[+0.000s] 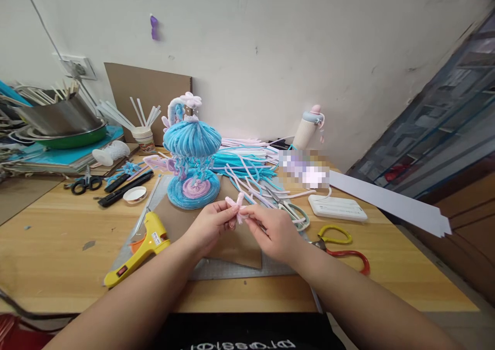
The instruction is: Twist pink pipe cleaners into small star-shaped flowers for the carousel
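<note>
Between my hands is a small pink pipe-cleaner piece point(240, 200) with several short arms sticking out. My left hand point(214, 221) pinches its left side, and my right hand point(273, 229) pinches it from the right, fingertips almost meeting. Part of the piece is hidden by the fingers. Both hands hover over a brown cardboard sheet point(235, 249). Just beyond and to the left stands a blue and pink pipe-cleaner jellyfish lamp-like model point(192, 138) on a round coiled base point(176, 194).
A yellow glue gun point(154, 236) lies left of my hands. Scissors with pale handles point(296, 216) and red-and-yellow-handled scissors point(348, 252) lie right. Blue pipe cleaners point(243, 163), a white power strip point(337, 207), a bottle point(307, 128) and black scissors point(87, 182) are farther back.
</note>
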Available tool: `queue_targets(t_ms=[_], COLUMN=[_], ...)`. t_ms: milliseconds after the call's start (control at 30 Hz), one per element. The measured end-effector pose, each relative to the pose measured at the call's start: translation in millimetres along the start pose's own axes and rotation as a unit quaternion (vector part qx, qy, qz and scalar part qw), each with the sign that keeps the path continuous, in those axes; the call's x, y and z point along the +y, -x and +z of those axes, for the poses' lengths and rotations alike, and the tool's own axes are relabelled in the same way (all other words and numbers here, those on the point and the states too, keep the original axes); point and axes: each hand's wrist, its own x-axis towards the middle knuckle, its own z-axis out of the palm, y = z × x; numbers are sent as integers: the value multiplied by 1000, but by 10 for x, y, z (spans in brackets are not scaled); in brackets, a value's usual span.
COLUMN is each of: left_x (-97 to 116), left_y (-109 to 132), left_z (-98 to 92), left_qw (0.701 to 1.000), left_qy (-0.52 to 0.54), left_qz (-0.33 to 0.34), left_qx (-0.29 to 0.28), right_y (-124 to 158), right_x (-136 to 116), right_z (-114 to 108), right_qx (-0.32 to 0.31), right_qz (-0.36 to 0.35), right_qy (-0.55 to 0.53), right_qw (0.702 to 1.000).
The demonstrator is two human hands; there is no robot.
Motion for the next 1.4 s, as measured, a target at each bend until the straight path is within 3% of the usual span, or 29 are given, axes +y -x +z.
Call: queue_targets(t_ms=[67, 200, 367, 533, 733, 867, 1000, 1100, 1233, 1400], left_x=[7, 14, -8, -37, -53, -32, -15, -9, -10, -32], left_y=[5, 28, 62, 57, 68, 86, 53, 13, -6, 4], left_z=[9, 49, 103, 83, 71, 92, 87, 62, 30, 22], left_qw=[998, 970, 934, 909, 889, 897, 946, 976, 995, 998], left_qy=[-60, -228, -337, -394, -431, -411, -303, -197, -92, -66], left_qz=[17, 84, 122, 132, 144, 154, 111, 84, 31, 5], left_qx=[9, 26, 18, 32, 53, 52, 36, 22, 3, -7], right_y=[8, -5, -57, -88, -103, -97, -96, -111, -125, -105], right_x=[-25, -38, -5, 37, 93, 120, 116, 98, 84, 82], right_z=[-1, -16, -1, 58, 117, 139, 141, 135, 125, 134], right_qx=[5, 79, 15, -24, -10, -15, 3, 0, -50, -90], right_qz=[49, 125, 141, 220, 265, 283, 296, 288, 263, 284], right_qy=[-28, -45, -122, -273, -399, -469, -502, -487, -445, -451], right_qw=[998, 988, 982, 936, 877, 836, 813, 824, 855, 841])
